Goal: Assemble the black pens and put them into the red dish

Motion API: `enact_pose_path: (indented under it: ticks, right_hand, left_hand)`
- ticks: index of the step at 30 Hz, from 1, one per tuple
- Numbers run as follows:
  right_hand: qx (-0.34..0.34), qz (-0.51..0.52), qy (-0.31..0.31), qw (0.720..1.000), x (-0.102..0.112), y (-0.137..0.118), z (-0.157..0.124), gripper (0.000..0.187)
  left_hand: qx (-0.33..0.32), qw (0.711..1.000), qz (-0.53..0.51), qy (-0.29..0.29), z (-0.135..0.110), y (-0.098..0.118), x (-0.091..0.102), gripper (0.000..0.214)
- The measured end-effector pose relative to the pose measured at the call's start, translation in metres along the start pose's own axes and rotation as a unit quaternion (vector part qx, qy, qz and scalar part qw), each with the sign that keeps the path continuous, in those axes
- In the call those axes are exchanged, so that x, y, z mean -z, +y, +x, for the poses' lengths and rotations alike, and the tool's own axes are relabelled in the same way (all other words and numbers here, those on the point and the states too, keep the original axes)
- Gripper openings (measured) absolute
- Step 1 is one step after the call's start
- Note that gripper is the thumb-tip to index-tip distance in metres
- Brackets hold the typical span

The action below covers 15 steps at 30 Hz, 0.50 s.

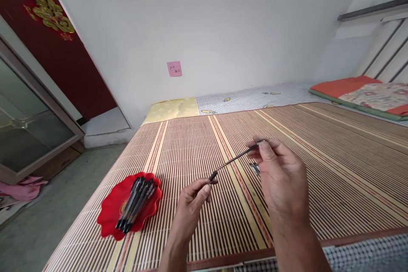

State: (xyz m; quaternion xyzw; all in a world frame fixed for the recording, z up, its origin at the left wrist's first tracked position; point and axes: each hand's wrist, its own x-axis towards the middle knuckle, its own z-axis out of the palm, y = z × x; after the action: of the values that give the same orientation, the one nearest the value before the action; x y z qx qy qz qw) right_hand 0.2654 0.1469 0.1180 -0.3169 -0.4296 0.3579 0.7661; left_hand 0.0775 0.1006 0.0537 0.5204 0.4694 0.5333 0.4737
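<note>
A thin pen refill [234, 160] stretches between my two hands above a striped bamboo mat [334, 170]. My right hand [280, 178] pinches its upper end with thumb and fingers. My left hand [193, 204] pinches its lower end, which carries a dark tip piece. Small pen parts [254, 168] lie on the mat just under my right hand, partly hidden by it. To the left, a red scalloped plate [108, 216] holds several black pens [137, 204].
The mat covers a bed with a patterned sheet [248, 97] at its far side and a folded orange and floral quilt [366, 93] at the back right. A pink note [174, 68] is stuck on the white wall. A glass door [28, 123] stands left.
</note>
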Motion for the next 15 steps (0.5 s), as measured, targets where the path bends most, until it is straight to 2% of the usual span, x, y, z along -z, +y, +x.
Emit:
enact_pose_path:
  ticks: [5,11,15]
  right_hand:
    - [-0.005,-0.015,-0.018,1.000,0.002,-0.002,-0.001,0.013]
    - [0.026,-0.081,-0.031,0.996,0.004,-0.011,-0.006,0.016]
    - [0.011,-0.091,-0.039,0.995,0.007,-0.012,-0.003,0.018]
  left_hand:
    - [-0.004,1.000,0.003,0.006,-0.001,-0.002,0.000,0.033]
    - [-0.017,0.999,0.041,0.030,-0.001,-0.004,0.000,0.032]
    - [-0.023,0.996,0.081,0.008,-0.005,0.003,-0.001,0.033]
